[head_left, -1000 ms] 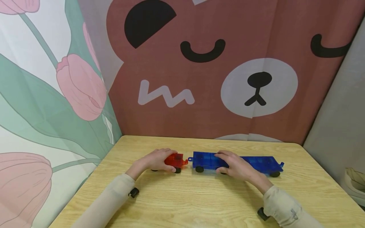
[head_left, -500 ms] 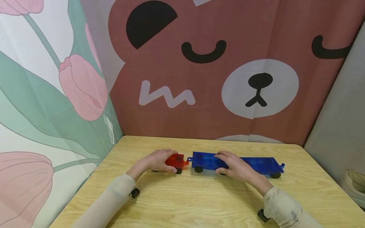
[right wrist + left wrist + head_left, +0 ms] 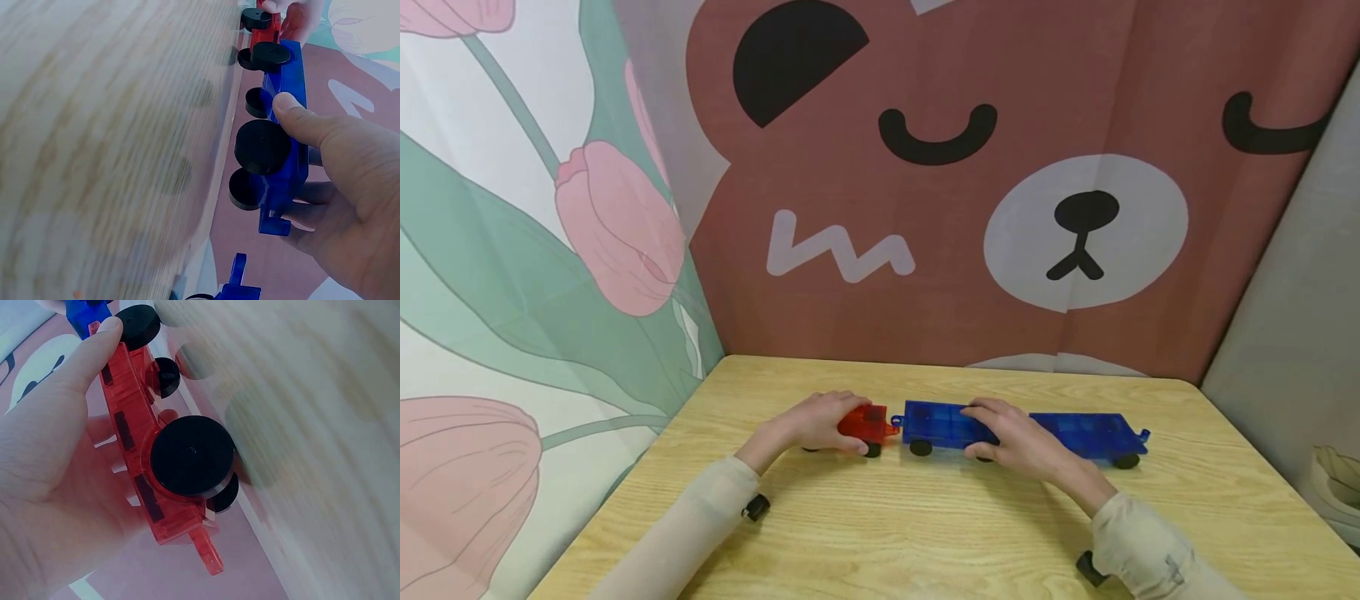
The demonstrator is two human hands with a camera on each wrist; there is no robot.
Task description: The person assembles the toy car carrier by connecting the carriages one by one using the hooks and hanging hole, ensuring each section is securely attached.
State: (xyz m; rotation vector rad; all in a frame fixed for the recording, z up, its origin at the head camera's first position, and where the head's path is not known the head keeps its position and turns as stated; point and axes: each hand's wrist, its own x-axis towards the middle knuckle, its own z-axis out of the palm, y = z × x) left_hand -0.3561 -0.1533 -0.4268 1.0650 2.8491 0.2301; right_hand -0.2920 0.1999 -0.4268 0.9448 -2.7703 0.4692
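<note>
My left hand (image 3: pixel 816 421) grips a translucent red toy train car (image 3: pixel 863 423) with black wheels, thumb along its near side. A blue toy train car (image 3: pixel 936 423) is held in my right hand (image 3: pixel 1018 437), thumb on one side and fingers on the other. In the head view the red hook (image 3: pixel 892 429) and the blue ring (image 3: pixel 897 421) meet or overlap; whether they are linked I cannot tell. A second blue car (image 3: pixel 1093 433) stands to the right, partly behind my right hand. The right wrist view shows that second car (image 3: pixel 240 292) apart from the held one.
The cars stand in a row across a wooden table (image 3: pixel 880 517). A bear-print cloth (image 3: pixel 940 317) hangs behind its back edge, and a tulip-print cloth (image 3: pixel 550 333) at the left. A pale container (image 3: pixel 1337 483) stands beyond the right edge.
My right hand has slid the held blue car slightly left, so its ring now reaches the red car's hook. The left hand and the far blue car look almost still.
</note>
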